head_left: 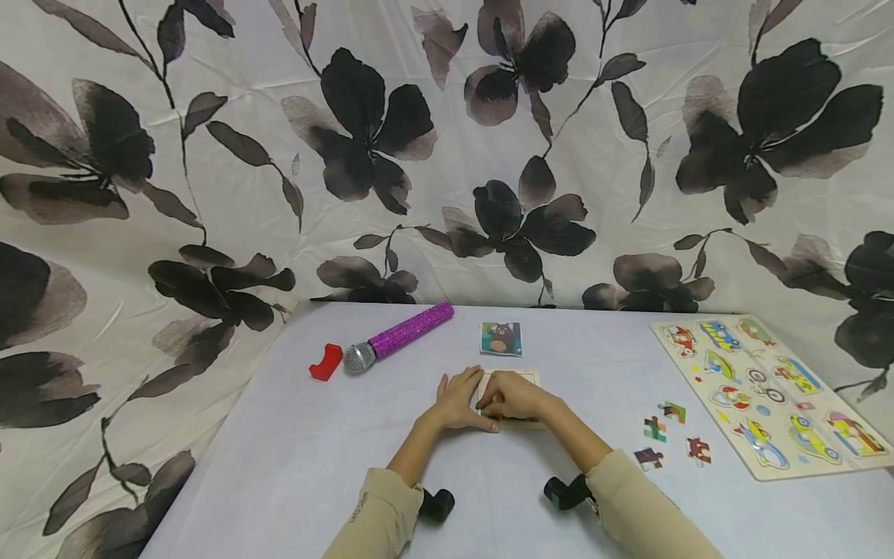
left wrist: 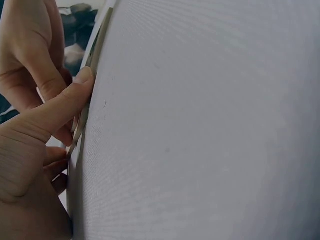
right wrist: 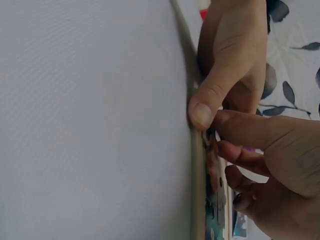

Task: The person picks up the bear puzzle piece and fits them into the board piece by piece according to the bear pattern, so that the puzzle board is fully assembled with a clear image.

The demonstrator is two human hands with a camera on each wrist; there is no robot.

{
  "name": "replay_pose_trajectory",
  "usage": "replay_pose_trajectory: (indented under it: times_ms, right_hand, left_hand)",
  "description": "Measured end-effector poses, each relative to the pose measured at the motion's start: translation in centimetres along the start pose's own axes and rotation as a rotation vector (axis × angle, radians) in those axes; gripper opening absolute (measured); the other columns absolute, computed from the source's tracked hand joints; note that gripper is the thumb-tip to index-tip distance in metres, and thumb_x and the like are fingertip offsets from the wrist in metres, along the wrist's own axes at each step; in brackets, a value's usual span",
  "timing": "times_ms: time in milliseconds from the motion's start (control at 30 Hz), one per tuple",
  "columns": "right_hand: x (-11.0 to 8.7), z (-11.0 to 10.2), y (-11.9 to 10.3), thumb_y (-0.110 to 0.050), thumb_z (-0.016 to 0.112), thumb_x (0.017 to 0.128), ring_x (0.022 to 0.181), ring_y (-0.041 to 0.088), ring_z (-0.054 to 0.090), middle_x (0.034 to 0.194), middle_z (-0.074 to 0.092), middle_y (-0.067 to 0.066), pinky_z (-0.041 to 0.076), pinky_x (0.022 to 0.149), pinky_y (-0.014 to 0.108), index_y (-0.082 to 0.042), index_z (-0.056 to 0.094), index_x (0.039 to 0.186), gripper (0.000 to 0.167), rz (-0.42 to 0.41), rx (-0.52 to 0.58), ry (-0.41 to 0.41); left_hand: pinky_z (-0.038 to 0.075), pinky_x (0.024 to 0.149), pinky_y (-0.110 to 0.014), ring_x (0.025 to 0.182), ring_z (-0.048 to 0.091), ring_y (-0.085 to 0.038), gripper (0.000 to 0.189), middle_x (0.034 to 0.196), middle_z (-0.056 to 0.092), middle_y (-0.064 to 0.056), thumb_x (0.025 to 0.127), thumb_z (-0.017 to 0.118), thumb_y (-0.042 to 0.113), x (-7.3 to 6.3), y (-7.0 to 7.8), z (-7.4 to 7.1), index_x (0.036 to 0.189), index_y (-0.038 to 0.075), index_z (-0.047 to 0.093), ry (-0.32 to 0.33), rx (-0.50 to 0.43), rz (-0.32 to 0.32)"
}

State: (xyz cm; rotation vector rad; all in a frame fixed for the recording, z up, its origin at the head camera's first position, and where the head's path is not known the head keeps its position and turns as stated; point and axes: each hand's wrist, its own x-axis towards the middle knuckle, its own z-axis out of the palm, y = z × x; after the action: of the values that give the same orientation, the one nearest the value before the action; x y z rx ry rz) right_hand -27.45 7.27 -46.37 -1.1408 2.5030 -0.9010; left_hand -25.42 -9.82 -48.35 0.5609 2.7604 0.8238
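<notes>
A shallow wooden puzzle tray lies on the table, largely covered by both hands. My left hand rests at its left side, fingers spread and nearly straight. The left thumb presses on the tray's near edge. Over the tray, my right hand has its fingers bent and pinches a small puzzle piece at the near left corner, mostly hidden by the fingertips. Colourful fitted pieces show inside the tray in the right wrist view. Beyond it lies a square bear picture card.
Several loose jigsaw pieces lie to the right, beside a large vehicle puzzle board. At the back left are a purple glitter microphone and a red block. A floral cloth hangs behind the table.
</notes>
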Motion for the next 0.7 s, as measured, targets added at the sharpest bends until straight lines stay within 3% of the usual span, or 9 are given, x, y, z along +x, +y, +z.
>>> replay_pose_trajectory:
  times_ms: [133, 400, 700]
  right_hand:
    - [-0.14, 0.18, 0.01, -0.010, 0.074, 0.080, 0.075, 0.008, 0.053, 0.087, 0.063, 0.003, 0.046, 0.068, 0.021, -0.001, 0.075, 0.092, 0.015, -0.054, -0.073, 0.019]
    - [-0.19, -0.03, -0.14, -0.012, 0.075, 0.079, 0.077, 0.008, 0.052, 0.092, 0.063, 0.003, 0.045, 0.078, 0.028, -0.004, 0.076, 0.092, 0.015, -0.063, -0.102, 0.018]
    - [-0.30, 0.31, 0.09, -0.016, 0.073, 0.082, 0.078, 0.010, 0.053, 0.091, 0.062, 0.002, 0.045, 0.070, 0.023, -0.005, 0.076, 0.093, 0.016, -0.082, -0.155, 0.031]
  left_hand:
    - [0.002, 0.112, -0.060, 0.141, 0.020, -0.034, 0.104, 0.152, 0.026, -0.015, 0.067, 0.082, 0.043, -0.03, -0.03, 0.05, 0.145, -0.001, 0.029, 0.003, 0.001, -0.001]
    - [0.001, 0.112, -0.059, 0.141, 0.020, -0.034, 0.106, 0.152, 0.027, -0.015, 0.066, 0.081, 0.049, 0.02, -0.09, 0.13, 0.145, 0.000, 0.030, 0.010, -0.007, 0.012]
    - [0.002, 0.112, -0.060, 0.141, 0.021, -0.034, 0.104, 0.152, 0.027, -0.015, 0.067, 0.082, 0.043, 0.03, 0.01, 0.13, 0.146, 0.000, 0.029, 0.004, 0.005, -0.002]
